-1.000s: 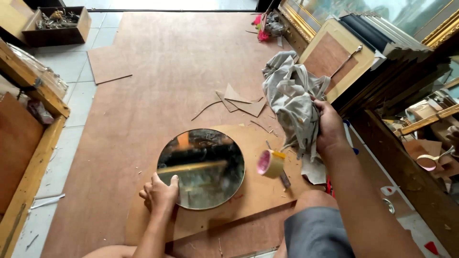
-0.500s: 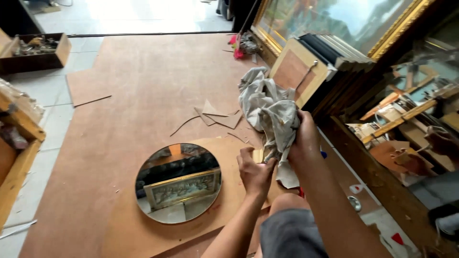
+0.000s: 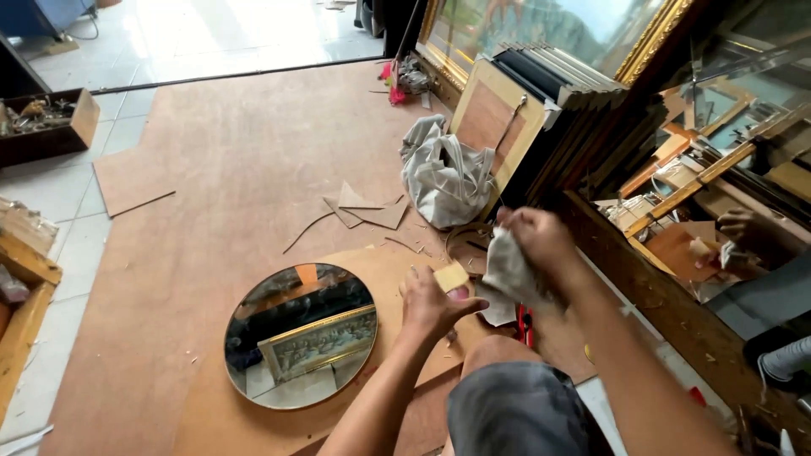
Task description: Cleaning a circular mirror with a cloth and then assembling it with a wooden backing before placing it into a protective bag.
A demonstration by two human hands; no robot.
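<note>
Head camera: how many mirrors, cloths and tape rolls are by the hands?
Round mirror: 1
Cloths: 2, a small one in the right hand and a big heap on the floor
Tape roll: 1, at the left hand
Total: 4

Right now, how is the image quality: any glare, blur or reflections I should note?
Head view: daylight washes out the tiled floor at the top edge; the round mirror reflects a gold-framed picture sharply, without glare; the right hand and its grey cloth look slightly motion-blurred; the left hand is sharper.
</note>
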